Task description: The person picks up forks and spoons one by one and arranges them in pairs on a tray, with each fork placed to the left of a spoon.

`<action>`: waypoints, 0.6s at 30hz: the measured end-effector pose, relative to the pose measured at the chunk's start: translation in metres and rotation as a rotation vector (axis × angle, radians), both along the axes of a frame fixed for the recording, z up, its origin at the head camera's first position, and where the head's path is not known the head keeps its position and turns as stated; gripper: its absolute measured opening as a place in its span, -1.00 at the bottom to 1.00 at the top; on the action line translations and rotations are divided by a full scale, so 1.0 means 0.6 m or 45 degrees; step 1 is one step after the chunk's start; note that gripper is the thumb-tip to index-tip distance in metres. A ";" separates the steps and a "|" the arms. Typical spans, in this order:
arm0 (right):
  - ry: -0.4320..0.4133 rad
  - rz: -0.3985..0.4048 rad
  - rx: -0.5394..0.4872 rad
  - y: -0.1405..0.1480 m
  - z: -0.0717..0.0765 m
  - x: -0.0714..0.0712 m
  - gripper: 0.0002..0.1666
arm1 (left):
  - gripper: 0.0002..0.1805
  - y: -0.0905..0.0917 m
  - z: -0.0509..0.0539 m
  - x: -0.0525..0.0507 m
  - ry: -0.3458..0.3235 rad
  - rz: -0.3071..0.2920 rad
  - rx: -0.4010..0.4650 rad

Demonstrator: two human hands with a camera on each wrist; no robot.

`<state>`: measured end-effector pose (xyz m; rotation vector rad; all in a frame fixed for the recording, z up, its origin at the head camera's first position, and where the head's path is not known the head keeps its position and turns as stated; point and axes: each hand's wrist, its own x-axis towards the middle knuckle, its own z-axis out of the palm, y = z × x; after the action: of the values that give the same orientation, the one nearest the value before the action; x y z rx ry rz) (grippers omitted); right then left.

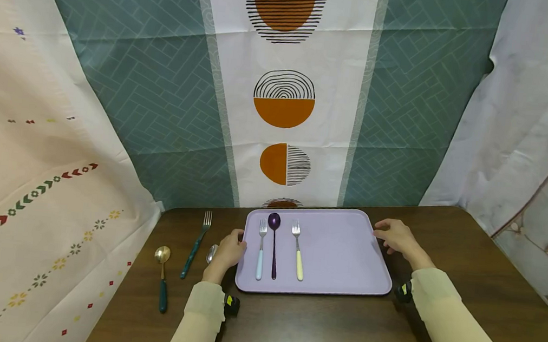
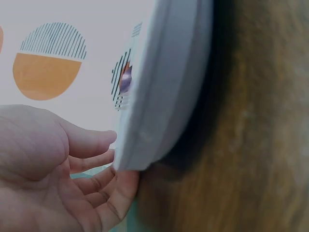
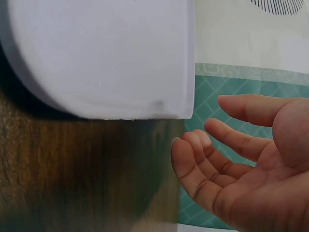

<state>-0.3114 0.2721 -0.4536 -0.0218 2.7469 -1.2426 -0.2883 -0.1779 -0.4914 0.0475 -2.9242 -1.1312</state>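
Note:
A lilac tray lies on the table. On its left part lie a fork with a light blue handle, a dark purple spoon and a fork with a pale yellow handle. My left hand is at the tray's left edge, fingers loosely bent; in the left wrist view its fingertips meet the rim. My right hand is beside the right edge near the far corner. The right wrist view shows a gap between its relaxed fingers and the tray, with nothing held.
Left of the tray, on the brown table, lie a fork with a dark green handle and a gold spoon with a green handle. A silver spoon is partly hidden by my left hand. Patterned cloth hangs behind the table.

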 end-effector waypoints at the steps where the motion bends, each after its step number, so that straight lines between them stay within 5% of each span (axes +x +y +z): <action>1: -0.002 0.005 0.004 0.001 -0.001 -0.001 -0.45 | -0.53 0.000 0.002 0.002 0.012 0.001 -0.006; 10: -0.018 -0.002 0.012 0.006 -0.009 -0.004 -0.45 | -0.57 -0.011 0.017 0.016 0.068 0.022 -0.126; 18: -0.034 0.003 -0.003 0.005 -0.015 -0.003 -0.46 | -0.59 -0.024 0.026 0.028 0.109 -0.015 -0.096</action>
<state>-0.3134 0.2753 -0.4624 -0.0084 2.7219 -1.2370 -0.2712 -0.1921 -0.4761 -0.0176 -2.8920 -0.9971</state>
